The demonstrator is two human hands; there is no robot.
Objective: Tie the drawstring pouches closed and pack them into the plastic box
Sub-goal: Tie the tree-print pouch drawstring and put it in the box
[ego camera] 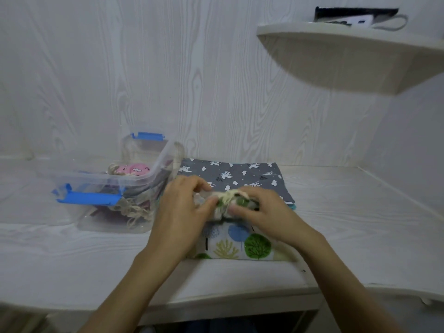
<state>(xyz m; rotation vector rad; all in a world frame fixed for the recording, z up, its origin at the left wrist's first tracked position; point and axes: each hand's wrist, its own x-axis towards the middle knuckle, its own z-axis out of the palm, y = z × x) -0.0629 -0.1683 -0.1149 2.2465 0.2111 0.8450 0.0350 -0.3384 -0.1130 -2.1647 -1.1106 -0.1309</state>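
A white pouch printed with green and blue trees (pixel 242 243) lies on the white table in front of me. Its gathered neck and cream drawstring (pixel 230 197) sit between my hands. My left hand (pixel 185 207) pinches the neck from the left, and my right hand (pixel 262 212) grips it from the right. The clear plastic box (pixel 146 181) with blue latches stands open to the left. Inside it lie a pink pouch (pixel 133 169) and other tied pouches with cream cords.
A stack of flat pouches, topped by a grey one with white animals (pixel 242 175), lies just behind my hands. The white wall stands close behind the table. A curved shelf (pixel 355 56) juts out at upper right. The table's front edge (pixel 216 301) is near me.
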